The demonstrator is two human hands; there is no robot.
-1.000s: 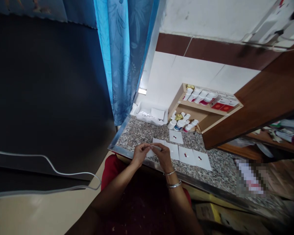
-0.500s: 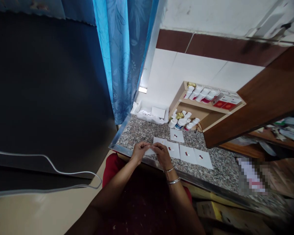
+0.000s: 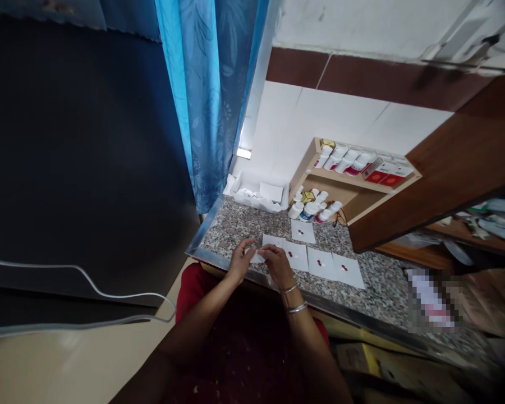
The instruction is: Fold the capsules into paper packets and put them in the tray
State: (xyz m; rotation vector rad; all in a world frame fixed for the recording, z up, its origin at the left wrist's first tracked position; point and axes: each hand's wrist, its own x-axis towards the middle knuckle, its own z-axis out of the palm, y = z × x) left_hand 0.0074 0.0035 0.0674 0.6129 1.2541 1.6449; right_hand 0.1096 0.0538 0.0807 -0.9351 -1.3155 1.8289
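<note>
Paper sheet (image 3: 256, 257), white, one: at the near edge of the bench (image 3: 235, 224), toward its left corner, between the two hands. Its right side meets the fingertips of the right hand; its left side lies just beside the left hand.

Left hand (image 3: 242, 261), one: opened, thumb and fingers parted.

Right hand (image 3: 279, 266), one: thumb and fingers drawn together at the sheet. The view is small and dim here, so whether they grip the paper cannot be told. On its wrist, bangles (image 3: 297, 308), silver-coloured, two.

Paper squares (image 3: 348, 271), white, five, lying flat: four in a row running rightward from beside the right hand, roughly along the near edge; one set behind the row, toward the far edge. The leftmost in the row is partly covered by the right hand. Tablets (image 3: 344, 268), dark red and white, on at least four squares; too small to count.

Plastic tray (image 3: 255, 202), whitish, one: far left corner, holding papers.

Wooden shelf unit (image 3: 305, 164), one: at the far edge, right of the tray. Upper shelf: bottles (image 3: 334, 159), white, four; yellow box (image 3: 327, 143), one; red-and-white cartons (image 3: 393, 176), two. Below: white bottles, at least six; one yellow box.
</note>
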